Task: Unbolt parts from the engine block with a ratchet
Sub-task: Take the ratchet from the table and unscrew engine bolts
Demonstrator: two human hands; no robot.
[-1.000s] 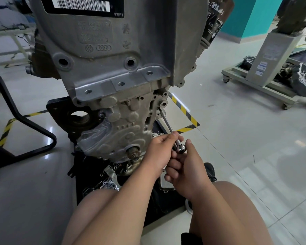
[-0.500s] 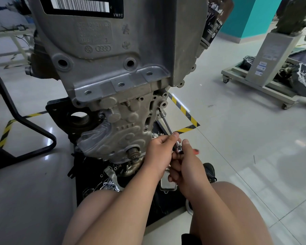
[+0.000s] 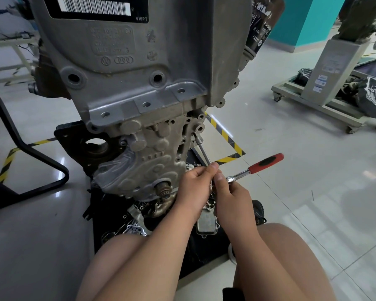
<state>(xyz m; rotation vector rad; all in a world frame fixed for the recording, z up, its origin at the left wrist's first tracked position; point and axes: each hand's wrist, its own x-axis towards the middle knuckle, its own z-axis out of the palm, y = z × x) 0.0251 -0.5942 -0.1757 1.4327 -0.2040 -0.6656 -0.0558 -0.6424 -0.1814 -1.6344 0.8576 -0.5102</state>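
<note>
**Ratchet (image 3: 255, 167), chrome shank with red-and-black grip, low on the block's right side**

Grey cast-metal engine block (image 3: 139, 83) fills the frame from 12 o'clock down to centre. It stands upright over a black base plate (image 3: 206, 250). White barcode label (image 3: 93, 6) at its top edge, 11 o'clock.

Slim steel extension bar (image 3: 203, 149) leaves a bolt boss on the block's right edge, just right of centre, and slants down toward 5 o'clock into the hands. Whether its far end sits on a bolt head cannot be told.

Left hand (image 3: 193, 187): fingers curled, thumb and fingertips pinching the bar's lower end.

Right hand (image 3: 232, 198): touching the left, thumb laid against the ratchet head, fingers curled beneath, gripping it. The ratchet sits at 5 o'clock of centre. Its handle sticks out of the hands toward 2 o'clock, tilted up, clear of the floor.

Surroundings:
- Small toothed sprocket (image 3: 163, 189) at the block's bottom, just beside the left wrist.
- Loose cast-metal housing (image 3: 206, 222) on the base plate at 6 o'clock, between the forearms.
- Yellow-and-black hazard tape (image 3: 223, 132) on the pale glossy tiled floor (image 3: 291, 203), 3 o'clock of the block.
- Black bent tube frame (image 3: 37, 153) at 9 o'clock.
- Grey wheeled stand (image 3: 326, 83) at 2 o'clock, well apart from the block.
- Teal wall (image 3: 308, 18) at 1 o'clock.
</note>
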